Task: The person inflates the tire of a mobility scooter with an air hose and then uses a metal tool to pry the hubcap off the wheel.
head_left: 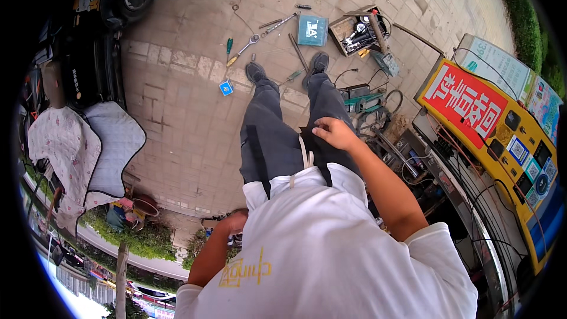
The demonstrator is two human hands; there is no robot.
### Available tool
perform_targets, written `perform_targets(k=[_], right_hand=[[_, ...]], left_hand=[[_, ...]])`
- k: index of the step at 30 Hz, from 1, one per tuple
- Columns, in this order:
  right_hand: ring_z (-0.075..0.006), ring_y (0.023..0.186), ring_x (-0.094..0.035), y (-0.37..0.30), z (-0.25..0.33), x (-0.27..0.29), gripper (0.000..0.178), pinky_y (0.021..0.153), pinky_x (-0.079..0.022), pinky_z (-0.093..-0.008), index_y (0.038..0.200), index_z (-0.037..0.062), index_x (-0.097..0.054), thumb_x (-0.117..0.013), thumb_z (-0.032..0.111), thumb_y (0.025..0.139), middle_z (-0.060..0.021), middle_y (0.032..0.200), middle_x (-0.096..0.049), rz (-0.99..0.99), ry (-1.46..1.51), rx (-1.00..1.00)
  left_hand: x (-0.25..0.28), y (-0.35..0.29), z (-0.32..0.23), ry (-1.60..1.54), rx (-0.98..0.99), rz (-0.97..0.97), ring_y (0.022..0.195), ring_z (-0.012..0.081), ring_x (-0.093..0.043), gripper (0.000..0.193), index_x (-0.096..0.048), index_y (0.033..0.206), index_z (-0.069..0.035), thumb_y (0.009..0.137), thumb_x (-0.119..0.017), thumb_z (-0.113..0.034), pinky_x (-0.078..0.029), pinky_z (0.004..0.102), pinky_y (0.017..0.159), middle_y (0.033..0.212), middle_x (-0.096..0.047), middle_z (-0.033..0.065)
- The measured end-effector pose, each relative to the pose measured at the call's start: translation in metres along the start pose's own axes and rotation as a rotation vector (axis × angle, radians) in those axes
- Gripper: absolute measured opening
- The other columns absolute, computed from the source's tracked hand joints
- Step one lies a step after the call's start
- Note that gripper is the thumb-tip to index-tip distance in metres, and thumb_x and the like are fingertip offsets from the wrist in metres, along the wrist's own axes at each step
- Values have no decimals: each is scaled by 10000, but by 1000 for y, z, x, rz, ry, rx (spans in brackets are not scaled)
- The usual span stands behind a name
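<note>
My right hand [335, 134] is in front of my right thigh, beside the dark straps and pale drawstring [307, 158] at my waist. Its fingers are curled; whatever might be inside them is hidden. At my left hip, my left hand [238, 222] rests close to the white shirt, with its fingers mostly out of sight. On the paving beyond my feet lie a wrench with a yellow grip [241, 52], a green-handled screwdriver [229, 45], a small blue box [226, 87] and a teal case [312, 30].
A wooden toolbox [339, 34] full of tools stands ahead to the right. Cables and a green tool [363, 104] lie near my right foot. A yellow and red signboard cabinet [466, 106] lines the right. A scooter [97, 71] with a quilted cover [115, 142] is parked left.
</note>
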State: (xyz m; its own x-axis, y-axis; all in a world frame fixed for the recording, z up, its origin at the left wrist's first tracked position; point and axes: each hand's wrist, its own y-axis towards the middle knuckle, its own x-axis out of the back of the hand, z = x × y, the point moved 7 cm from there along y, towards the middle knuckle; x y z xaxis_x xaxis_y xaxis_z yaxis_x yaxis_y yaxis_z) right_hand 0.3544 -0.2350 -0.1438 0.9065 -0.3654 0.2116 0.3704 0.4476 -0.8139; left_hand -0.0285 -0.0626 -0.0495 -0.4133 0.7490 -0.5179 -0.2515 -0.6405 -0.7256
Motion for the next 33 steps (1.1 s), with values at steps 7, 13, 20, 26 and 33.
perform_targets(k=[7, 13, 20, 26, 33], right_hand=[[-251, 785, -613, -7, -23, 12, 384, 714, -489, -349, 1083, -22, -609, -665, 263, 832, -139, 844, -638, 158, -88, 56], [-311, 843, -603, 2, 97, 83, 342, 745, -483, -387, 1033, -4, -604, -667, 257, 820, -150, 907, -605, 4, 3, 359], [-332, 876, -585, 36, 155, 131, 336, 744, -490, -381, 1051, 9, -601, -695, 191, 785, -140, 947, -606, -125, -201, 759], [-348, 894, -600, 158, 46, 100, 298, 758, -488, -405, 1026, 6, -607, -646, 218, 820, -159, 960, -620, -134, -228, 497], [-363, 964, -604, 318, -152, 21, 344, 819, -483, -433, 1029, 16, -625, -626, 280, 809, -204, 1002, -639, -51, -350, 82]], left_hand=[[-35, 13, 3, -29, -44, 12, 1050, 210, -588, 488, -523, 1270, -26, 828, -642, -195, -451, 366, 916, 1178, -612, 114], [-98, 35, -4, 163, -45, 38, 1040, 225, -594, 443, -542, 1245, -20, 844, -608, -197, -453, 362, 906, 1166, -620, 126], [25, 45, -154, 483, -507, -938, 1075, 274, -577, 374, -543, 1196, 39, 906, -513, -195, -426, 344, 941, 1131, -618, 193], [33, 15, -414, 255, -1198, -866, 1045, 192, -583, 353, -534, 1213, 37, 961, -486, -205, -432, 300, 926, 1138, -621, 141], [48, 213, -537, 411, -1165, -758, 916, 255, -637, 379, -570, 1167, 6, 910, -550, -272, -473, 328, 823, 992, -654, 198]])
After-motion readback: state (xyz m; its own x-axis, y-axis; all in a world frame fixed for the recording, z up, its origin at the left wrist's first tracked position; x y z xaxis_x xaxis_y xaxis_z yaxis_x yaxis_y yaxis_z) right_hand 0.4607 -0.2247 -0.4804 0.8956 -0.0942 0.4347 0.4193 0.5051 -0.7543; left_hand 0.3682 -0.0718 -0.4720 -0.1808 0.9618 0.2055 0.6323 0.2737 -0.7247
